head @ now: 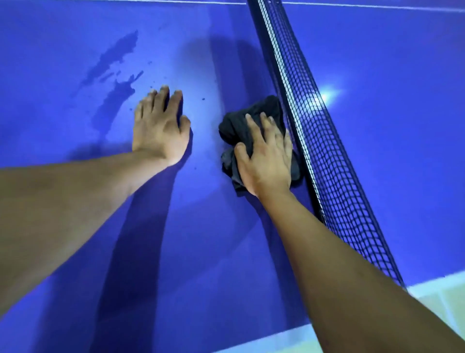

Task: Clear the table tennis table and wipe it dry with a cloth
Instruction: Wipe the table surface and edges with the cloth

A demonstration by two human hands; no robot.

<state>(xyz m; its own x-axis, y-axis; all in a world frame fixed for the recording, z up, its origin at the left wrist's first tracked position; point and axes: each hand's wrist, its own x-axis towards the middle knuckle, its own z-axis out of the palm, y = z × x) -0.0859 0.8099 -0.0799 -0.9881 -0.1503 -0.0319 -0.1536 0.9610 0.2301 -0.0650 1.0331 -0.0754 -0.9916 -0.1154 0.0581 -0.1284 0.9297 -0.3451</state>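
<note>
**Cloth Pressed to the Blue Surface Beside the Net**

A glossy blue surface (390, 75) is seen from above and fills almost the whole frame. It is divided by a dark net (314, 141) with a white top band, which runs from the upper middle of the frame down to the lower right. A thin white line (151, 1) is drawn along the top edge of the frame, and a broader white stripe (284, 337) marks the near edge at the bottom. Pale floor tiles (448, 302) can be made out beyond that edge in the lower right corner.

Dark wet patches (113, 58) are spread over the upper left of the frame, with small droplets scattered beside them. A bright glare (324, 97) is reflected in the surface just right of the net. Shadows of both forearms are cast across the lower middle.

A crumpled dark cloth (259, 105) is held down on the surface at the centre of the frame, just left of the net. It is covered by the right hand (266, 156), whose fingers are laid nearly straight and slightly spread over it, with the thumb set against its left side.

The left hand (161, 128) is placed palm down on the bare surface left of the cloth and apart from it, fingers extended and close together, their tips at the edge of the wet patches. Nothing is held in it.
</note>
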